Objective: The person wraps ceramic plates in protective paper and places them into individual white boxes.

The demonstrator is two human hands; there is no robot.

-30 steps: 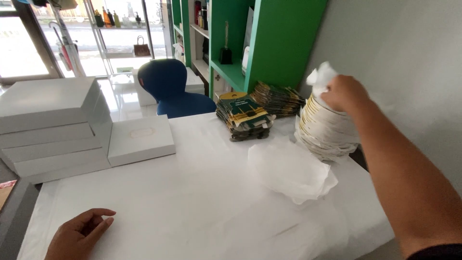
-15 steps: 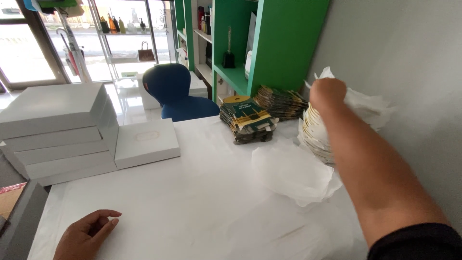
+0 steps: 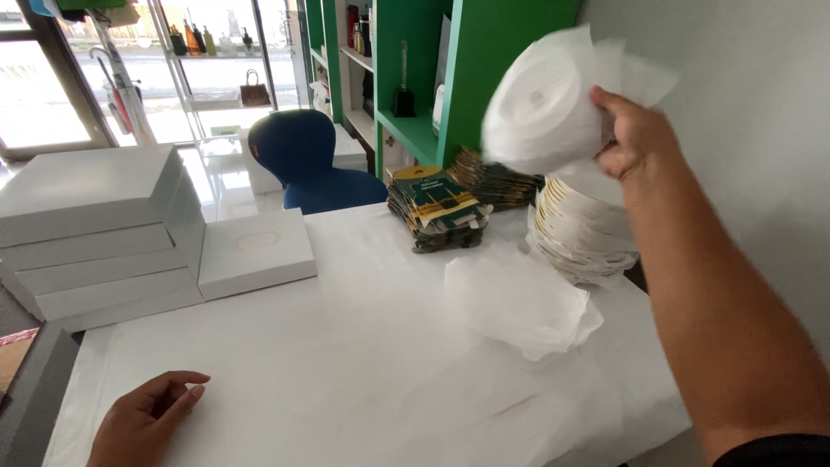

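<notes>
Paper-wrapped disc (image 3: pixel 543 108), white and seemingly a plate in tissue, sits pinched in the right hand (image 3: pixel 635 130), lifted above the plate stack (image 3: pixel 581 232). Below-left of that hand lie loose tissue sheets (image 3: pixel 517 298). A firm thumb grip would prevent slipping. Left hand (image 3: pixel 143 421) rests loosely curled, empty, on the table (image 3: pixel 363 363).

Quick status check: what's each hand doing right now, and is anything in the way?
Right hand gripping a paper-wrapped round plate, raised above the plate stack. Left hand empty, resting on the white table. Loose wrapping paper lies beside the stack.
</notes>
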